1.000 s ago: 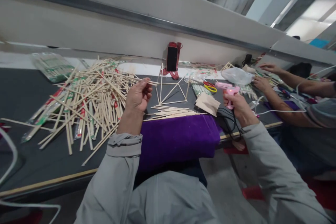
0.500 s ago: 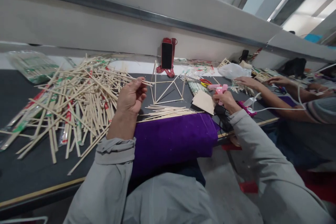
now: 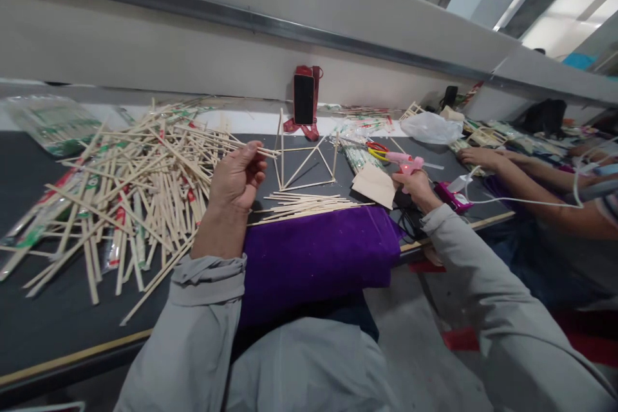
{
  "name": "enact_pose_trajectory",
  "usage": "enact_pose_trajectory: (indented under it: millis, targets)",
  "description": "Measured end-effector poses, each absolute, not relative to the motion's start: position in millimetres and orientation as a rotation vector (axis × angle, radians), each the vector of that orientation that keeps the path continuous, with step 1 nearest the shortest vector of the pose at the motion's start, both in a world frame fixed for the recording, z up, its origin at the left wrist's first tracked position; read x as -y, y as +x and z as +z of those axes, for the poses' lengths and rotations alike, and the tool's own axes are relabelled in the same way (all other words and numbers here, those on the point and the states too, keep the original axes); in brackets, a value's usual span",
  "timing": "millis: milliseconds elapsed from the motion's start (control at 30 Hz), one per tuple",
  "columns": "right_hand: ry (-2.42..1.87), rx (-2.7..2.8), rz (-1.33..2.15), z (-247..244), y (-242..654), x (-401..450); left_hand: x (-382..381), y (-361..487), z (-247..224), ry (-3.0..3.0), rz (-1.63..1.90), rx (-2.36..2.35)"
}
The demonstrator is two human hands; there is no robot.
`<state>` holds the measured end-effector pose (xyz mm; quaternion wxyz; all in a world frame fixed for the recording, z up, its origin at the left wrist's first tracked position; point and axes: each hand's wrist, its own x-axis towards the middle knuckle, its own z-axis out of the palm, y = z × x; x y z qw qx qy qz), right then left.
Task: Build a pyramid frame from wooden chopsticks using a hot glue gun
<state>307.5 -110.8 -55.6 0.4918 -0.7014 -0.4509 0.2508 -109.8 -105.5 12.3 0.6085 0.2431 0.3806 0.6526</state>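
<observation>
We see a thin wooden stick pinched between thumb and fingertips of the left hand, raised above the dark table near its middle, its free end pointing right toward a stick frame that stands upright just beyond. The right hand is closed around a pink glue gun, low over the table to the right, beside a tan card. Between the hands a small bundle of bare sticks lies along the near edge, touching a purple cloth. To the left spreads a large heap of chopsticks. Far behind the frame a phone stands upright, and scissors lie near the gun. A co-worker's hand rests at far right.
</observation>
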Motion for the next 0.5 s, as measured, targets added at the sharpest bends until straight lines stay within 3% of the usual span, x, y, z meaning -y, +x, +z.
enact_pose_trajectory:
  millis: [500]
  targets:
    - [-1.683,1.155,0.630,-54.4,313.7,123.9,103.6,-110.3,11.6,0.594,1.501,-0.900]
